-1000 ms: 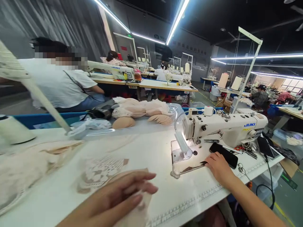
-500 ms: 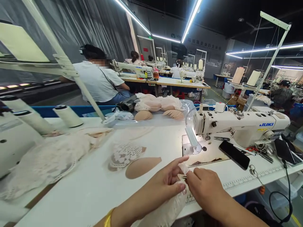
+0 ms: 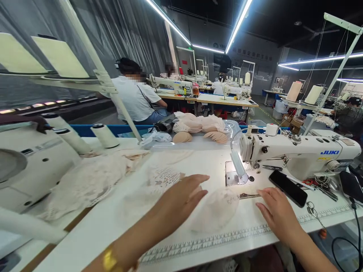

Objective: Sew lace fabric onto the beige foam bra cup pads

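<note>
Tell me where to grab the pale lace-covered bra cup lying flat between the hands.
Probably pinch the pale lace-covered bra cup at its near rounded edge, coming from the table's front edge: it lies flat and limp, and the left hand and right hand flank it.

A white sewing machine (image 3: 297,153) stands on the table (image 3: 198,241), a black phone (image 3: 287,183) beside it; thread cones (image 3: 104,135) sit left.

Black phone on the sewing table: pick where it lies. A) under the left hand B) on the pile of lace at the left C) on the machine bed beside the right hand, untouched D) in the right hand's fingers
C: the black phone lies flat below the sewing machine, apart from the open right hand.
</note>
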The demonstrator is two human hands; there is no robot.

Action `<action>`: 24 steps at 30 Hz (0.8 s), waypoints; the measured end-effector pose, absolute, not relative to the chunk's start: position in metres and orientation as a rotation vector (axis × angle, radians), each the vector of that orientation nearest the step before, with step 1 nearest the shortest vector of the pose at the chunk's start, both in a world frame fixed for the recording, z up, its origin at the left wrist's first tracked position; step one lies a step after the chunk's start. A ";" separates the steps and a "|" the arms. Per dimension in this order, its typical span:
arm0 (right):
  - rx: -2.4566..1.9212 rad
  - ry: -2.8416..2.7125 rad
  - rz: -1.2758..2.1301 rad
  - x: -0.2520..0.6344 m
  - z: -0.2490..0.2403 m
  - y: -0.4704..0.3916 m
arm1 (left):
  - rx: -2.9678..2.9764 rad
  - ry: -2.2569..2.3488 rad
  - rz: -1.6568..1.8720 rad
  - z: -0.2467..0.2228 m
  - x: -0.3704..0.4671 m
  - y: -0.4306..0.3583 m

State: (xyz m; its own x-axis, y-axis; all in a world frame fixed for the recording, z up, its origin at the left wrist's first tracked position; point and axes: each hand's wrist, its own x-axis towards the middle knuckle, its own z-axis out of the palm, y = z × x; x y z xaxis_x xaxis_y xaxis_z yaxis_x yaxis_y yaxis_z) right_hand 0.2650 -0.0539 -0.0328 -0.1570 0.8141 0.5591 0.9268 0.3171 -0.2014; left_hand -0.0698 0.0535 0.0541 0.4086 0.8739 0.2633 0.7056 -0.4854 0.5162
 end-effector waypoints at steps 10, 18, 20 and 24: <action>-1.297 -1.397 0.871 0.193 -0.032 -0.056 | 1.764 0.970 0.584 0.041 0.001 0.033; -1.161 -1.235 1.137 0.180 -0.019 -0.039 | 0.870 0.761 0.822 0.010 -0.018 0.005; -1.195 -1.313 1.090 0.184 -0.019 -0.040 | 0.818 0.781 0.862 0.003 -0.016 -0.001; -1.231 -1.305 0.941 0.190 -0.020 -0.035 | 0.888 0.808 0.938 -0.010 -0.004 -0.008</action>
